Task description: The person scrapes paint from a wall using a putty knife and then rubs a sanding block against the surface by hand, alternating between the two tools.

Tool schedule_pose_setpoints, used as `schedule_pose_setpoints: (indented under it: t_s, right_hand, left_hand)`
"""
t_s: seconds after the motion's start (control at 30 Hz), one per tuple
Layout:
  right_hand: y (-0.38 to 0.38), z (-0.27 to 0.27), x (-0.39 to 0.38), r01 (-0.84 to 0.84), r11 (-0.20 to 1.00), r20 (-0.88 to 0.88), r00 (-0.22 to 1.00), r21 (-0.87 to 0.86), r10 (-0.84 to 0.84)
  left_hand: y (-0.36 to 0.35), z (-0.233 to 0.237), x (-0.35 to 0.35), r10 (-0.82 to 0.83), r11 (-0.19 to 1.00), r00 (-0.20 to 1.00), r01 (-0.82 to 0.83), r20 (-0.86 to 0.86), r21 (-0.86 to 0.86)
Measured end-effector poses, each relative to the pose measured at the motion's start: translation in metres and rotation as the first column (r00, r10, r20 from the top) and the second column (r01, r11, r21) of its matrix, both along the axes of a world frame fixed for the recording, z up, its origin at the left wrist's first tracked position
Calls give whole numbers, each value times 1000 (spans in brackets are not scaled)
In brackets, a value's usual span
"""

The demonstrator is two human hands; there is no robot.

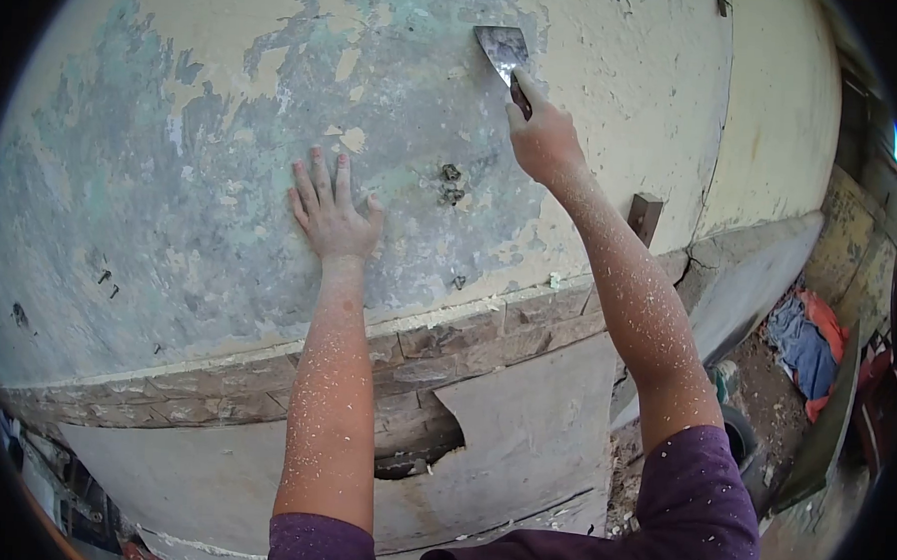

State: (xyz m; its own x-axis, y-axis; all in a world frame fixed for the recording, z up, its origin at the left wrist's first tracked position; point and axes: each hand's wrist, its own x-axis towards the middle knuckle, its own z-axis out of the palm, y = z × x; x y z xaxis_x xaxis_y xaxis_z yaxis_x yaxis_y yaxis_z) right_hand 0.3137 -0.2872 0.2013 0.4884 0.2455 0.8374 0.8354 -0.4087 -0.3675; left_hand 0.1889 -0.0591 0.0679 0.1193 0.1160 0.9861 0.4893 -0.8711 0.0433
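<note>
My right hand (547, 139) is wrapped round the dark handle of a scraper (502, 52), whose wide metal blade lies at the wall near the edge of the remaining cream paint. Lower and to the left, my left hand (339, 215) rests flat on the wall (221, 220) with its fingers spread, holding nothing. Around it the surface is bare grey-green with a few cream patches. Pale paint flakes dot both forearms.
A brick ledge (446, 340) with crumbs runs below the painted wall. A small wooden block (644, 218) juts out near my right forearm. Under the ledge is a broken panel (533, 414) with a dark hole. Blue and red cloths (802, 346) and a tyre (739, 433) lie at the right.
</note>
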Motion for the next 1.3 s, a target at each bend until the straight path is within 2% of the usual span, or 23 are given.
schedule_pose_setpoints:
  t_s: [0.07,0.17,0.23,0.27,0.33,0.43,0.47,0.53,0.57,0.63,0.67,0.73,0.8,0.87,0.9,0.93,0.97,1.0,1.03,1.17,1.23,1.27,1.3]
  right_hand:
    - [-9,2,2,-24,1000,9,1000,6,24]
    - [3,77,13,-5,999,109,994,44,0]
    - [4,127,10,-30,999,-13,999,26,30]
    - [-4,147,-10,-94,987,5,996,132,95]
    - [1,172,3,-74,994,-177,980,81,87]
    - [-11,117,-21,-63,998,-127,990,14,65]
    - [-6,90,-7,-45,996,50,998,71,41]
    - [3,66,28,125,989,360,922,78,-145]
    - [5,78,22,117,989,368,919,85,-140]
    - [2,114,3,-27,996,128,992,84,16]
    - [5,141,12,-29,997,164,986,77,16]
    - [3,189,-15,-37,989,-28,999,145,41]
    - [10,207,15,-49,989,-9,999,141,51]
    - [20,218,37,34,995,-91,996,91,-26]
    - [7,183,1,-73,978,-42,996,197,83]
    - [17,175,36,20,999,19,1000,48,-21]
    - [1,144,6,-29,999,105,994,37,25]
    - [-1,124,8,1,997,114,993,71,-9]
    - [1,106,25,86,993,212,972,76,-100]
    - [-30,16,4,13,1000,12,1000,6,-13]
    - [-43,-48,2,-8,998,-137,991,-61,0]
    - [-46,-88,12,-34,998,-140,990,-51,27]
    - [-52,-114,4,-56,996,-214,976,-71,40]
  left_hand:
    - [-1,-1,0,10,1000,1000,-10,1,4]
    - [1,1,2,27,1000,1000,-27,7,7]
    - [1,-1,1,19,1000,1000,-19,3,8]
    - [2,0,1,28,1000,1000,-28,8,8]
    - [2,0,2,13,1000,1000,-13,9,14]
    - [3,-1,1,2,1000,1000,-2,13,13]
    - [0,-4,2,-5,1000,1000,5,16,5]
    - [1,0,1,-15,1000,1000,15,15,-7]
    - [4,3,1,-8,1000,1000,8,24,0]
    - [5,-2,4,-8,999,999,5,53,52]
    - [5,-4,5,-2,999,999,-1,53,46]
    - [6,-2,4,-3,1000,999,2,43,31]
    - [-1,-6,1,-20,1000,1000,20,22,6]
    - [3,1,0,-17,1000,999,17,31,9]
    - [4,-2,1,0,1000,1000,0,28,15]
    - [5,-2,2,13,1000,1000,-13,25,24]
    - [6,-3,1,10,1000,1000,-10,21,26]
    - [7,-2,1,-7,999,999,6,32,34]
    - [5,-2,2,-27,999,999,25,46,39]
    - [4,-1,2,-30,999,999,30,21,27]
    - [1,0,-2,-34,999,999,34,13,3]
    - [2,2,-1,-48,999,999,48,7,5]
    - [2,-1,0,-33,999,999,33,14,11]
